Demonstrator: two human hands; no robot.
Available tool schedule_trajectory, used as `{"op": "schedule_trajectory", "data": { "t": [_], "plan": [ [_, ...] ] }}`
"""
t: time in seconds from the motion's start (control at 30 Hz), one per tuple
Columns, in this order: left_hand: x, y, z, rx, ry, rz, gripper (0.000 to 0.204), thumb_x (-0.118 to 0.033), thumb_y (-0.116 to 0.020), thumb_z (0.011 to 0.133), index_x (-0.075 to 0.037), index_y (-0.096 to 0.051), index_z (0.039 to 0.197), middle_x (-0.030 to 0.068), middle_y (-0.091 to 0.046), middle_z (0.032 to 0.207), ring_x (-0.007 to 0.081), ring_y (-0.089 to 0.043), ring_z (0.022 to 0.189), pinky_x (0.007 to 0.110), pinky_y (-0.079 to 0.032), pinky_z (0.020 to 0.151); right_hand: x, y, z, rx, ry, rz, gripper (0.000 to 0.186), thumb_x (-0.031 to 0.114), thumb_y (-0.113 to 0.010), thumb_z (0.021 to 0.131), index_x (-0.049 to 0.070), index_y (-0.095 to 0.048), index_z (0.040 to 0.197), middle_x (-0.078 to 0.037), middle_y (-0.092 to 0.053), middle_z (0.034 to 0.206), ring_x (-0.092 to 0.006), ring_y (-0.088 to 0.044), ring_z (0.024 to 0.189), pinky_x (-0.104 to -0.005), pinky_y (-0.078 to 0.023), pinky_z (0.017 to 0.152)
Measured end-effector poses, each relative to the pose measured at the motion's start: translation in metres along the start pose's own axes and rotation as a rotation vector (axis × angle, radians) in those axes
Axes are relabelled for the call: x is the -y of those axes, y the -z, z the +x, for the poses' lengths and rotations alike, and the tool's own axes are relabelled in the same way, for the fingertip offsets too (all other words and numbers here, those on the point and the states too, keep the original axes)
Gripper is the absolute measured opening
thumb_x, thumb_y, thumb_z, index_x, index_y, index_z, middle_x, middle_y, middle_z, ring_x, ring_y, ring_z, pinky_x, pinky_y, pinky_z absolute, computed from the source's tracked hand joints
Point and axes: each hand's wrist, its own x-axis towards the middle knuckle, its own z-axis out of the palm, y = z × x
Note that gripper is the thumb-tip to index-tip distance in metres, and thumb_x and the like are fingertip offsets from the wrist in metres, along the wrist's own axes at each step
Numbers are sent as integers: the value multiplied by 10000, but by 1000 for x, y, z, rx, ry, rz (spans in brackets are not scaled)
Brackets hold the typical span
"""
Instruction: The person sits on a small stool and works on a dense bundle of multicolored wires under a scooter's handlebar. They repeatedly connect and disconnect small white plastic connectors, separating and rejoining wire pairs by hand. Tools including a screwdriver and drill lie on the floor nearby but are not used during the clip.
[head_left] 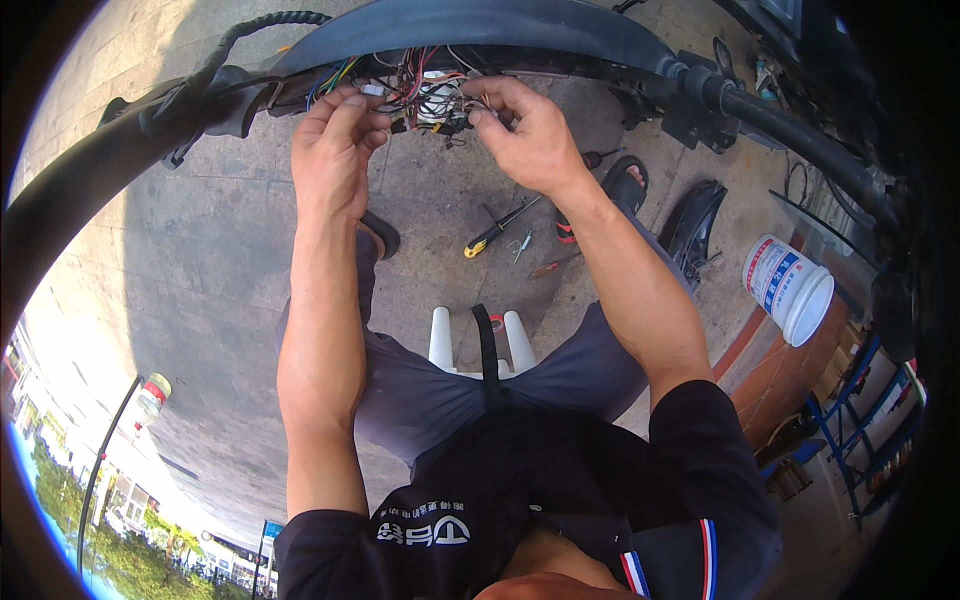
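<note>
A tangle of colored wires [425,88], with white and dark connectors among them, hangs beneath a curved black bar [470,30] of what looks like a vehicle. My left hand [333,155] has thumb and fingers closed at a small white connector [372,90] on the left side of the tangle. My right hand [525,140] has its fingers closed around wires [482,103] at the right side. The exact spots where my fingertips meet them are partly hidden by the fingers.
Below lie a yellow-and-black screwdriver [485,237], small metal tool [521,243] and red-handled tool [565,233]. A white seat [440,335] is between my legs. Black tubing [805,140] crosses right; a white bucket [785,290] and black plastic piece [690,230] sit at right.
</note>
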Motion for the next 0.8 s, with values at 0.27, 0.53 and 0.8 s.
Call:
{"op": "schedule_trajectory", "data": {
  "t": [0.27,0.53,0.8],
  "plan": [
    [-1,0,0,-11,3,1,159,-89,-574,898,-5,-540,1029,135,-640,935,194,-621,767,281,-495,661,2,3,0,36,-8,236,206,26,-492,862,5,-598,1038,-10,-606,843,-61,-528,764,-226,-439,697],
    [0,1,0,-7,2,-12,162,-95,-572,899,-4,-540,1030,136,-640,937,194,-620,767,285,-493,669,9,5,-2,92,104,56,296,49,-463,861,42,-661,1081,-43,-632,866,-95,-567,798,-238,-460,714],
    [-3,4,0,2,-1,40,182,-99,-580,898,2,-547,1046,138,-648,946,187,-624,772,279,-495,675,13,7,-3,74,49,-141,254,88,-564,854,36,-661,1083,-26,-622,765,-72,-541,700,-243,-454,636]
  ]
}}
